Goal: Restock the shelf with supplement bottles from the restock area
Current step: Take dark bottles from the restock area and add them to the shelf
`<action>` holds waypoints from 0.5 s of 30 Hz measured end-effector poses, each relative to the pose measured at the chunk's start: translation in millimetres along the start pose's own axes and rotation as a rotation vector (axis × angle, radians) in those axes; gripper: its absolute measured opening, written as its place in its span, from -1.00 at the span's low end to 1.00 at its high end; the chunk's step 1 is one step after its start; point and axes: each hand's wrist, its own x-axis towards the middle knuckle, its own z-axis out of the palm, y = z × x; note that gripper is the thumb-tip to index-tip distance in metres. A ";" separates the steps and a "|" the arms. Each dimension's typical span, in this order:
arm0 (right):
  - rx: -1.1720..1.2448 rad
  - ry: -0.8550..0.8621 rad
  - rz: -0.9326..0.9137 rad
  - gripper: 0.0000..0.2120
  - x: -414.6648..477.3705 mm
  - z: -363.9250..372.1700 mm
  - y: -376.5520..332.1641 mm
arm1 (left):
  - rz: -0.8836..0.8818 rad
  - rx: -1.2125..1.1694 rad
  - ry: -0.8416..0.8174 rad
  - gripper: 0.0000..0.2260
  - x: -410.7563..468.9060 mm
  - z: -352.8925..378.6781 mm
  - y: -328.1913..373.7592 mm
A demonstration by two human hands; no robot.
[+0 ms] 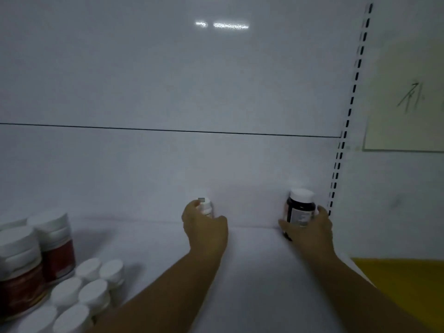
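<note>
Both my arms reach deep over the white shelf (252, 272) toward its back panel. My left hand (204, 224) is closed around a small white bottle (206, 205), whose cap and a bit of label show above my fingers. My right hand (310, 227) grips a dark supplement bottle (300, 207) with a white cap and a pale label, held upright close to the back right corner. Whether either bottle rests on the shelf is hidden by my hands.
At the left front stand several small white-capped bottles (92, 293) and larger red-labelled jars (57, 251) stacked two high. A slotted upright (346, 131) bounds the shelf on the right. Beyond it hang a pale paper sign (406, 92) and a yellow surface (403, 284).
</note>
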 end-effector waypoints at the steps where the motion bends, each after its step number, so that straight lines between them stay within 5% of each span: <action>1: 0.026 -0.041 0.009 -0.05 2.4 2.4 3.3 | -0.009 0.041 0.059 -0.42 14.2 0.2 -7.7; 3: 0.067 -0.056 0.024 -0.19 6.2 3.8 5.4 | -0.072 0.145 0.100 -0.34 34.8 1.8 -19.4; 8: 0.131 -0.085 0.037 -0.37 10.4 2.4 5.9 | -0.011 0.668 0.025 -0.49 38.4 17.0 -40.9; 12: 0.472 -0.168 0.079 -0.44 4.9 -2.6 -10.6 | 0.034 0.590 -0.034 -0.56 38.8 19.2 -41.6; 15: 0.957 -0.452 0.284 -0.62 -4.6 -2.3 -29.6 | 0.094 0.472 -0.124 -0.57 28.3 24.2 -35.3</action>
